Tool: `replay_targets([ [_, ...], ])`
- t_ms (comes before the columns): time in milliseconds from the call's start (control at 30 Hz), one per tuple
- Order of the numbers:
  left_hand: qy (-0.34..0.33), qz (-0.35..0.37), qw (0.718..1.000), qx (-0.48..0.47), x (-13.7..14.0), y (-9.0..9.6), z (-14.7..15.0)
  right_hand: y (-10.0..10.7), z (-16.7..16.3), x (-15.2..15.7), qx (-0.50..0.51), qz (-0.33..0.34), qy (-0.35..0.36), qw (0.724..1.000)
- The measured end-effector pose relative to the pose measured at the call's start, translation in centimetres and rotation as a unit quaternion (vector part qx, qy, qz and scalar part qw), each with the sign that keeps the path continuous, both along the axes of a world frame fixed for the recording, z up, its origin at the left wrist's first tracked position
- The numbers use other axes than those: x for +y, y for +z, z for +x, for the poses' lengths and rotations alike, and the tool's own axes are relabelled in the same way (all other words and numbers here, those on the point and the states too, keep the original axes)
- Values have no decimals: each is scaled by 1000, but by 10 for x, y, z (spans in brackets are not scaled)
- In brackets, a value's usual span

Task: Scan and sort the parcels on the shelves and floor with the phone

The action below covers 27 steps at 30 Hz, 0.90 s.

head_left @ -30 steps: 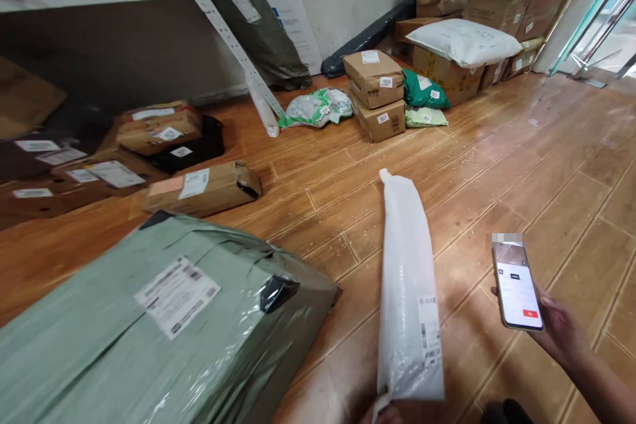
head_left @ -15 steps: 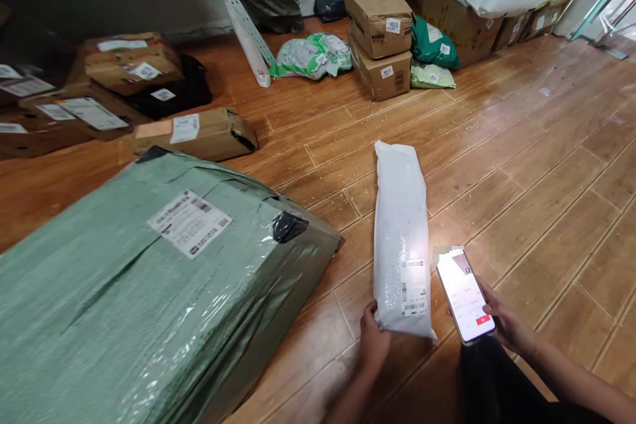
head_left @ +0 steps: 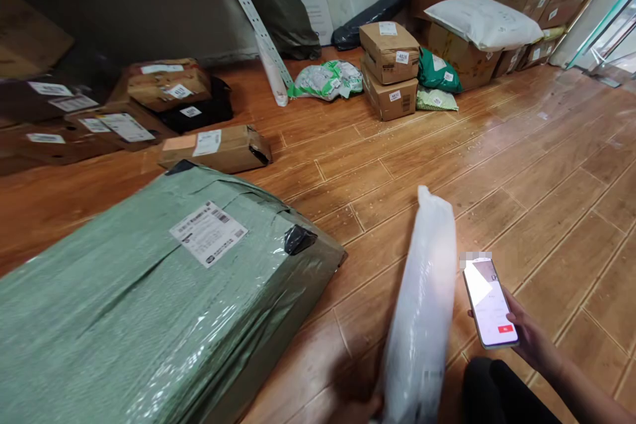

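Observation:
A long white plastic-wrapped parcel point(head_left: 424, 298) slants up from the bottom edge, its near end cut off by the frame. At its lower left side is my left hand point(head_left: 360, 409), blurred and partly out of frame, with fingers closed on the parcel's edge. My right hand point(head_left: 521, 328) holds a smartphone point(head_left: 491, 305) with its screen lit, the thumb lying near a red button. The phone is just right of the parcel, apart from it. To the left lies a large green-wrapped package point(head_left: 124, 291) with a white label point(head_left: 209, 233) and black tape on its corners.
Labelled cardboard boxes point(head_left: 390, 53) are stacked by the wall, beside a green bag point(head_left: 440, 71) and a big white sack point(head_left: 484, 21). More boxes point(head_left: 169, 84) stand at the left. A perforated metal strip point(head_left: 248, 10) leans there. Wooden-look floor point(head_left: 536, 225) spreads to the right.
My left hand has drawn the white parcel toward me and tilted it, so its label has turned mostly out of sight. The view has shifted, and the phone appears slightly farther right.

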<state>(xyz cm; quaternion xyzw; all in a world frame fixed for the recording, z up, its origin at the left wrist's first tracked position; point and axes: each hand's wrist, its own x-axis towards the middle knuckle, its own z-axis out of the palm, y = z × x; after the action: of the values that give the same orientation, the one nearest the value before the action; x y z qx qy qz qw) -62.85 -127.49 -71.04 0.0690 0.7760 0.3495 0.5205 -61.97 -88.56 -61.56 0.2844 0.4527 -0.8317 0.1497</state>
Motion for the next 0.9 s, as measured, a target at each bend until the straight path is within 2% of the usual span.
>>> replay_targets([
  [67, 17, -37, 997, 62, -13, 1, -14, 1, -1, 6, 2, -4, 22, 1000],
  [167, 61, -59, 982, 171, -8, 9, -79, 2, -1, 10, 8, 17, 6, 1000],
  [200, 80, -63, 973, 207, 2, 12, -104, 2, -1, 10, 9, 25, -8, 1000],
  [267, 149, -75, 932, 323, 32, 17, -142, 1, -3, 10, 8, 27, -15, 999],
  [333, 179, -61, 904, 384, 69, 19, -153, 0, -5, 9, 9, 23, 0, 1000],
  [433, 152, -13, 869, 471, 119, 5, -116, -2, -6, 4, 21, 31, 37, 999],
  [500, 165, -22, 867, 471, 138, -15, -79, -3, -8, 0, 29, 36, 58, 997],
  [600, 258, 8, 882, 395, 147, -50, -43, 1, -17, -8, 34, 21, 127, 991],
  [700, 365, 46, 888, 277, 146, -74, -33, 6, -34, -16, 40, 14, 219, 975],
  [800, 405, 54, 888, 212, 148, -80, -23, 6, -56, -26, 39, 13, 280, 959],
  [900, 375, 87, 907, 171, 154, -74, 0, 2, -78, -39, 40, 18, 325, 945],
])
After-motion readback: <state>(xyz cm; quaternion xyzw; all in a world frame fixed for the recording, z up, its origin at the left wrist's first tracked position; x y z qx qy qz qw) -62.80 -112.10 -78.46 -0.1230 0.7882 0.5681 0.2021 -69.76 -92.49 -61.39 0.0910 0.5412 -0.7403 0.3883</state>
